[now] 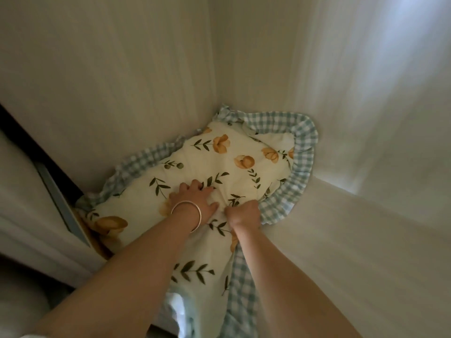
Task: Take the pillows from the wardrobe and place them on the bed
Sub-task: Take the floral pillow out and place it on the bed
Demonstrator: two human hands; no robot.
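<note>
A cream pillow (234, 164) printed with orange flowers and green leaves, edged in a blue-and-white checked frill, lies on the wardrobe shelf (341, 240) against the back corner. My left hand (195, 200), with a silver bangle on the wrist, presses on the pillow's middle with fingers curled into the fabric. My right hand (244, 213) is closed in a fist around a bunch of the pillow's cover right beside it. The pillow's near end hangs over the shelf's front edge below my arms.
White wardrobe walls (122, 93) close in behind and to the right (366, 106). A dark gap and a grey door edge (56, 191) run along the left. The pillow's left end pokes past that edge.
</note>
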